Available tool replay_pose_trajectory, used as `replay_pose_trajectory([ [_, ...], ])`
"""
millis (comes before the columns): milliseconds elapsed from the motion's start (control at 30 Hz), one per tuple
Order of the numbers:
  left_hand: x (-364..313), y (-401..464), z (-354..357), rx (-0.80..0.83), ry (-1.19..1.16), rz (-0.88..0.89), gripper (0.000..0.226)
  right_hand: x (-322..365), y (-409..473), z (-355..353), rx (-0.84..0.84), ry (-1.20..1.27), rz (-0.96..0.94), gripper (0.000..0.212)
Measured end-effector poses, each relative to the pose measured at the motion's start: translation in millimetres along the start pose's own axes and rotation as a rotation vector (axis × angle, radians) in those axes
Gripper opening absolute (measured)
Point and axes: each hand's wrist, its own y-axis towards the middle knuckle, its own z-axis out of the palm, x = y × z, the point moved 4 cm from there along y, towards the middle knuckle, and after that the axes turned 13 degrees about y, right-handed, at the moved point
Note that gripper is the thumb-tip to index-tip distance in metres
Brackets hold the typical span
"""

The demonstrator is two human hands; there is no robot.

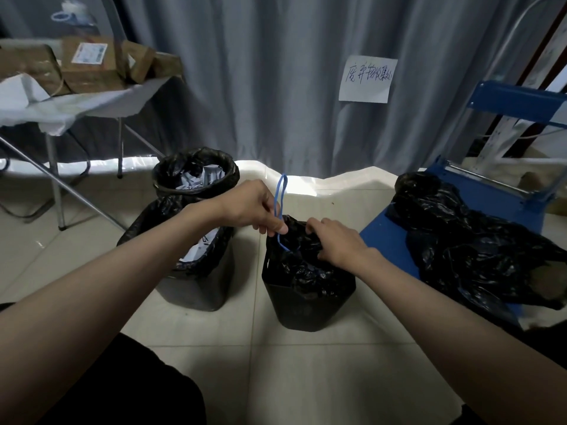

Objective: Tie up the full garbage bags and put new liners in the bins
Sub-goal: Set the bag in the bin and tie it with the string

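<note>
A small black bin [303, 308] stands on the floor in the middle, with a black garbage bag [302, 265] gathered at its top. My left hand [251, 207] pinches the bag's blue drawstring [280, 191] and holds its loop up above the bin. My right hand [337, 240] grips the bunched bag rim on the right side. Two more bins stand to the left: a near one [196, 289] and a far one [196, 173], both lined in black and holding white paper waste.
Loose black bags [478, 243] lie on a blue platform cart [386, 240] at right. A folding table [92, 99] with cardboard boxes stands at the back left. A grey curtain with a paper sign [366, 79] hangs behind. Pale floor tiles lie in front.
</note>
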Motion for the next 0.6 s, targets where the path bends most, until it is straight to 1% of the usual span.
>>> replay_pose_trajectory([
  [33, -0.1, -0.4, -0.5, -0.003, -0.002, 0.001, 0.018, -1.6, 0.3, -2.8, -0.043, 0.022, 0.005, 0.036],
  [100, 0.8, -0.9, -1.1, -0.008, 0.003, -0.006, 0.018, -6.9, 2.8, -11.6, -0.144, 0.109, 0.043, 0.022],
  [200, 3.4, -0.5, -1.7, -0.017, 0.01, -0.023, 0.02, -13.3, 6.6, -29.0, -0.318, 0.238, 0.091, 0.013],
  [300, 4.5, 0.9, -2.1, -0.03, -0.003, -0.03, 0.022, -16.7, 8.3, -44.5, -0.461, 0.401, 0.133, 0.012],
  [367, 4.6, 2.4, -2.4, -0.049, -0.012, -0.027, 0.026, -18.4, 9.5, -51.8, -0.522, 0.514, 0.156, 0.013],
  [433, 3.9, 3.7, -2.9, -0.074, -0.019, -0.034, 0.025, -17.3, 9.7, -57.3, -0.565, 0.649, 0.176, 0.015],
  [500, 1.6, 4.5, -4.9, -0.113, -0.033, -0.053, 0.017, -13.2, 7.7, -64.0, -0.604, 0.786, 0.175, 0.019],
  [600, -4.2, 5.8, -11.6, -0.213, -0.073, -0.061, 0.016, -1.5, 2.3, -77.7, -0.608, 0.909, 0.149, 0.027],
])
